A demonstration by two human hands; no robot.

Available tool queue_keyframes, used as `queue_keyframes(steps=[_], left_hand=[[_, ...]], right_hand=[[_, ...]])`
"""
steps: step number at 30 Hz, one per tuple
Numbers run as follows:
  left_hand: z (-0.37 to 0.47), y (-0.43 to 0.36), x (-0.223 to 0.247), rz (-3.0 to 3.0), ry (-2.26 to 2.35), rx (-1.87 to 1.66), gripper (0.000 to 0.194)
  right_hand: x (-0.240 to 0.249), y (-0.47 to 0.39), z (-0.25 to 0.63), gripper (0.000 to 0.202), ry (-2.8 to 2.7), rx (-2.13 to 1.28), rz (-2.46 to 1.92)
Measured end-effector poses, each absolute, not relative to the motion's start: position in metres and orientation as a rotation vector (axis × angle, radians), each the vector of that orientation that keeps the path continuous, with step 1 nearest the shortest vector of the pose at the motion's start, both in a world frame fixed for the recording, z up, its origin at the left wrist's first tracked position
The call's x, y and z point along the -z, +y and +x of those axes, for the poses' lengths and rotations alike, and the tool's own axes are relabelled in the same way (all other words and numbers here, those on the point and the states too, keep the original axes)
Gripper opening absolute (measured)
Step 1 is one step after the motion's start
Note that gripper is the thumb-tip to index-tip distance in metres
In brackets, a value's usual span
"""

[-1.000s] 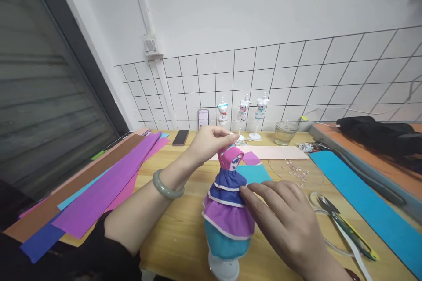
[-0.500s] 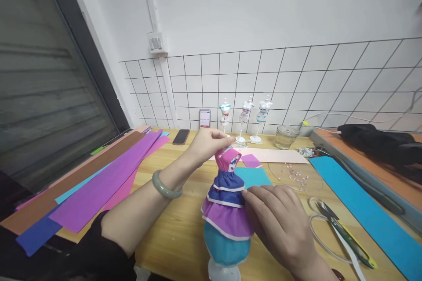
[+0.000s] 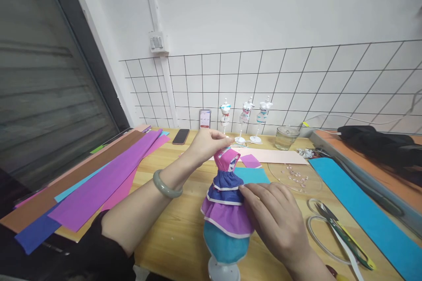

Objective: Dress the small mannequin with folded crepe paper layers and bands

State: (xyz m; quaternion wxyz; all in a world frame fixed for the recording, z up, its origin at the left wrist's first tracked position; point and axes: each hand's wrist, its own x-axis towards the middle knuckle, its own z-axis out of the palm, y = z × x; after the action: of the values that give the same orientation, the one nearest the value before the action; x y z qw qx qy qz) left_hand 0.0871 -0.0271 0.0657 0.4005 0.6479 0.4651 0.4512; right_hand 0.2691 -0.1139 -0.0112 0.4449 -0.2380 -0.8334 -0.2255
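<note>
A small dress form stands upright in front of me on a white round base (image 3: 224, 272). It wears a tiered paper dress (image 3: 227, 217) with a pink bodice, two dark blue ruffles, a purple ruffle and a turquoise lower skirt, most tiers edged in white. My left hand (image 3: 209, 142), a green bangle on its wrist, pinches the top of the dress form at the neck. At the right side of the dress, the fingers of my right hand (image 3: 278, 217) are closed on the edge of a blue ruffle. The fingertips partly hide that edge.
Coloured crepe paper strips (image 3: 108, 180) lie at left. Behind are two phones, three white mini mannequins (image 3: 245, 114) and a glass of water (image 3: 286, 137). To the right are a dish of pink gems (image 3: 295, 175), scissors (image 3: 346, 237), a tape roll and a blue strip (image 3: 362, 210).
My right hand has shifted slightly left and up along the blue ruffle's edge. The left hand keeps its hold on the dress form's neck.
</note>
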Motion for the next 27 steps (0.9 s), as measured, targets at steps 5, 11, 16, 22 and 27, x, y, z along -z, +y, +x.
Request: queue_keyframes(steps=[5, 11, 16, 22, 27], left_hand=[[0.0852, -0.0266, -0.0648, 1.621, 1.153, -1.143, 0.024], [0.0848, -0.0255, -0.063, 1.595, 1.16, -1.156, 0.023], [0.0851, -0.0247, -0.0612, 1.616, 1.18, -1.147, 0.024], [0.0831, -0.0233, -0.0602, 1.606, 1.196, -1.151, 0.024], [0.0826, -0.0263, -0.0647, 1.601, 1.235, -1.165, 0.024]], right_hand=[[0.0183, -0.1112, 0.2711, 0.024, -2.036, 0.524, -0.586], [0.021, -0.105, 0.2679, 0.029, -2.035, 0.503, -0.647], [0.0182, -0.1042, 0.2651, 0.024, -2.055, 0.53, -0.659], [0.0211, -0.1044, 0.2647, 0.023, -2.084, 0.505, -0.58], [0.0215, -0.1048, 0.265, 0.027, -2.079, 0.514, -0.568]])
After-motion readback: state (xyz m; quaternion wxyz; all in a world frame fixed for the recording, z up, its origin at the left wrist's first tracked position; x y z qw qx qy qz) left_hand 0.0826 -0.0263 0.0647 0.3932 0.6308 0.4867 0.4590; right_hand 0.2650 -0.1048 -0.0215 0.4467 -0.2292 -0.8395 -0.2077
